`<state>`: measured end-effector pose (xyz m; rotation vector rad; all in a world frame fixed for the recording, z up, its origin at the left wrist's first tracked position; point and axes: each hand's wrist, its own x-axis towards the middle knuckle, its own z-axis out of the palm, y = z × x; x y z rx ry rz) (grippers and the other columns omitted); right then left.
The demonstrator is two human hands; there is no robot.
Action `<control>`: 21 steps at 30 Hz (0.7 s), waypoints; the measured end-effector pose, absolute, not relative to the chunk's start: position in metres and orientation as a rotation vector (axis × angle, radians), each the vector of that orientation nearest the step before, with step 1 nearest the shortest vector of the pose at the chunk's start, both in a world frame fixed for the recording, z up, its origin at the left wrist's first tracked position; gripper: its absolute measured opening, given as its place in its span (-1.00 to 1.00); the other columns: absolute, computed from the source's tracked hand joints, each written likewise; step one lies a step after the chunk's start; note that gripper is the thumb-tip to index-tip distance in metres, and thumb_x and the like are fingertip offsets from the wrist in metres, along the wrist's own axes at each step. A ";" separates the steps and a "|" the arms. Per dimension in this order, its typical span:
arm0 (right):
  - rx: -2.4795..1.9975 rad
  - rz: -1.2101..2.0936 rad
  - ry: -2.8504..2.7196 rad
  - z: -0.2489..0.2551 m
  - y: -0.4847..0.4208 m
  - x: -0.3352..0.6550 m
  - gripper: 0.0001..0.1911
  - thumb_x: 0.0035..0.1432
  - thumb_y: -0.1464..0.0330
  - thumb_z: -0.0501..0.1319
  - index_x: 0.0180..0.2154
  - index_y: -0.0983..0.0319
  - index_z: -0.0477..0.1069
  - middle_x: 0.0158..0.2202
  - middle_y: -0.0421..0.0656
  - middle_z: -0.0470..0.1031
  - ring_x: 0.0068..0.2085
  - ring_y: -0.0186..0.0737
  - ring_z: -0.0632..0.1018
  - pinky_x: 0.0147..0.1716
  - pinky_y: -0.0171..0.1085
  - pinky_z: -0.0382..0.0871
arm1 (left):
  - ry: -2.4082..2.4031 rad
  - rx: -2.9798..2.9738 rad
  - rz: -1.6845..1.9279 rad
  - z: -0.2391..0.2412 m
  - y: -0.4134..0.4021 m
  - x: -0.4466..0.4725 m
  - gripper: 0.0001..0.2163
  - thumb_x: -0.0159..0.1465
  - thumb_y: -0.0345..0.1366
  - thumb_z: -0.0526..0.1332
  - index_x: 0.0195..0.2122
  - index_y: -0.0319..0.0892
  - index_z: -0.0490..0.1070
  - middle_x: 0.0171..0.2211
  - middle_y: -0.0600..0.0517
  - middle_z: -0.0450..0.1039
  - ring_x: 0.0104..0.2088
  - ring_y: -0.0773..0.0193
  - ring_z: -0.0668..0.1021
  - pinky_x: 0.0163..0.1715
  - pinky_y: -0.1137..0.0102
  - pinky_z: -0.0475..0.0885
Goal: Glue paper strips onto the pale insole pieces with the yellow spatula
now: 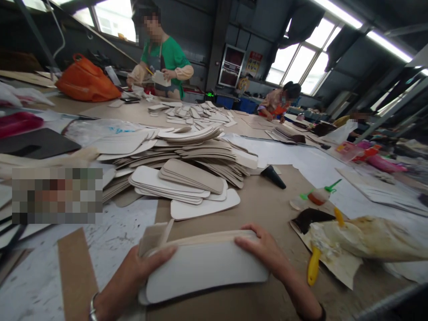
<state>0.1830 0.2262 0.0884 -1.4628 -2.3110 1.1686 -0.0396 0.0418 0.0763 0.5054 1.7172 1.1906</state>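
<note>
A stack of long white panels with rounded corners (207, 269) is gripped at both ends, tilted on edge above the brown work sheet. My left hand (147, 265) is closed round the left end, thumb along the front face. My right hand (264, 247) is closed on the upper right corner, with fingertips over the top edge. Behind the left hand stands a loose beige piece (155, 238), partly hidden. Just beyond, a single white panel (205, 205) lies flat beside a fanned pile of similar panels (194, 174).
At right, a yellow-handled spreader (313, 265) rests by a glue-smeared bag (374, 236). Small squeeze bottles (321, 195) and a black cone (273, 176) stand behind. A brown strip (78, 272) lies left. Across the table, a person in green (174, 58) handles pieces near an orange bag (85, 80).
</note>
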 end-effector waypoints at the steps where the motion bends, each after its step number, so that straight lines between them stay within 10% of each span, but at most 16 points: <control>1: -1.473 1.224 -2.309 0.089 0.228 0.185 -0.43 -0.14 -0.01 0.21 -0.19 0.26 0.37 -0.26 -0.07 0.48 -0.20 -0.05 0.46 -0.19 -0.18 0.31 | 1.716 0.524 1.097 0.076 0.043 -0.040 -0.49 -0.10 0.17 0.22 -0.43 -0.25 0.42 -0.60 0.02 0.45 -0.56 0.23 0.45 -0.61 0.42 0.30; 5: -1.422 1.331 -2.283 0.087 0.231 0.197 -0.32 -0.08 -0.02 0.16 -0.03 0.30 0.30 -0.07 0.01 0.42 -0.02 -0.01 0.40 -0.04 -0.14 0.25 | 1.780 0.580 0.874 0.070 0.048 -0.042 -0.46 -0.10 0.24 0.16 -0.59 -0.24 0.38 -0.61 -0.05 0.45 -0.56 0.18 0.46 -0.61 0.41 0.28; 12: -1.476 1.226 -2.274 0.084 0.226 0.213 -0.37 -0.07 0.00 0.15 -0.10 0.35 0.38 -0.13 0.03 0.47 -0.13 0.01 0.47 -0.10 -0.12 0.30 | 1.909 0.910 0.847 0.059 0.025 -0.043 -0.43 0.04 0.20 0.08 -0.11 -0.14 0.40 -0.17 -0.03 0.52 -0.09 -0.02 0.49 -0.03 0.21 0.34; 21: -1.364 0.944 -2.348 0.077 0.218 0.212 -0.53 0.09 0.13 0.11 -0.10 0.34 0.40 -0.07 0.05 0.46 -0.03 -0.07 0.45 0.00 -0.14 0.25 | 2.073 1.003 0.841 0.038 0.025 -0.019 -0.44 0.13 0.18 -0.05 -0.08 -0.18 0.31 -0.08 -0.15 0.47 0.06 -0.06 0.39 0.12 0.11 0.20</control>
